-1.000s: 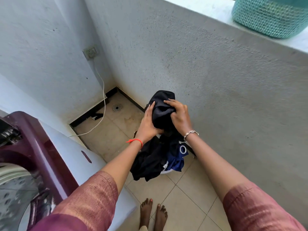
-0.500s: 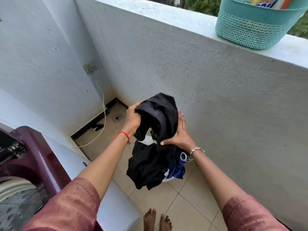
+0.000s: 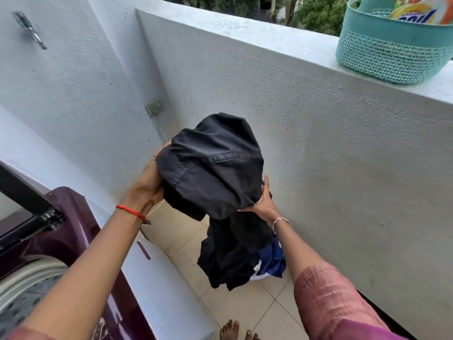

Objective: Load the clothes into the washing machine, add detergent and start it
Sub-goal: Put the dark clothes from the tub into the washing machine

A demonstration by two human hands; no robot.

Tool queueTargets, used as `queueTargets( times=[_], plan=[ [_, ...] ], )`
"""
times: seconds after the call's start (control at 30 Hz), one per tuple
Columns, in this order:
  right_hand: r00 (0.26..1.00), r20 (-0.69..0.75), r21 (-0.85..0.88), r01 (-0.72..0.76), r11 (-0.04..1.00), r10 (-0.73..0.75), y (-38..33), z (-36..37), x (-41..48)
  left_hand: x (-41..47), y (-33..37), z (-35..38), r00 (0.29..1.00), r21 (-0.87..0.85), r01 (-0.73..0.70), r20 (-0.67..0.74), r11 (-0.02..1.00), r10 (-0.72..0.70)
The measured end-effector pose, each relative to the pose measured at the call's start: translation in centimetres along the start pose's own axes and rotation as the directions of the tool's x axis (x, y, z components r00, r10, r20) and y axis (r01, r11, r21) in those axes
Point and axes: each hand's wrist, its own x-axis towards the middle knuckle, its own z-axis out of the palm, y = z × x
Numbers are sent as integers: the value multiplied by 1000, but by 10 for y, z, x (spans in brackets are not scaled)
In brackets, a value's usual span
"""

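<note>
A bundle of dark clothes (image 3: 215, 168) is held up in the air between both my hands, with black cloth and a blue piece (image 3: 272, 262) hanging down from it. My left hand (image 3: 150, 182) grips the bundle's left side. My right hand (image 3: 263, 202) holds it from underneath on the right, fingers partly hidden by cloth. The top-loading washing machine (image 3: 68, 231) with its maroon top stands at the lower left, lid raised, and its metal drum (image 3: 27, 293) shows. A detergent pack (image 3: 416, 11) sticks out of the teal basket (image 3: 392, 50) on the parapet at upper right.
A white parapet wall (image 3: 318, 143) runs along the right, and a white wall with a socket (image 3: 155, 108) stands behind. Beige floor tiles (image 3: 245, 307) lie below, where my bare feet (image 3: 239, 331) stand. A metal tap (image 3: 29, 29) juts from the wall at upper left.
Both hands have lifted the clothes bundle up from low over the floor and shifted it leftward. The camera has tilted up, bringing the basket and detergent pack into view.
</note>
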Motion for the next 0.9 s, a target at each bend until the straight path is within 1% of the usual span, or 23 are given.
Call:
queueTargets(
  times=[0.03,0.1,0.13,0.23,0.3,0.37,0.47,0.53,0.6,0.7,0.77,0.9],
  plan=[
    [999,47,14,22,1000,-22,-4,5,1,1,-3,-8,1000,6,20,-14,1000,-20],
    [993,81,-37,93,995,-90,-14,17,2,-3,-4,-14,997,34,45,-60,998,-43],
    [991,90,-76,104,992,-97,-18,25,0,-5,-4,-15,996,44,53,-78,998,-49],
    [992,102,-81,82,993,-74,-20,41,-1,-4,-5,-21,994,40,55,-100,998,-50],
    [999,43,-86,23,996,-19,-16,47,1,-6,-4,-26,994,51,64,-95,997,-59],
    [997,-66,-84,-35,996,29,-14,44,3,-9,-2,-35,993,56,69,-99,996,-63],
    [987,-160,-154,-34,988,9,-19,23,0,-13,3,-53,990,104,93,-113,990,-81],
    [983,-179,-238,5,971,-49,-27,4,-6,-16,5,-67,986,173,68,-164,983,-39],
    [974,-194,-323,48,945,-116,-36,-14,-11,-19,6,-78,972,294,19,-228,956,51],
    [939,-245,-412,125,902,-242,-53,-33,-17,-30,2,-93,955,511,-2,-255,860,153],
    [907,-264,-426,197,883,-329,-69,-37,-20,-37,-3,-98,950,582,-8,-251,813,188],
    [828,-295,-341,375,862,-477,-124,-24,-38,-52,-2,-99,920,596,-39,-292,802,262]
  ],
)
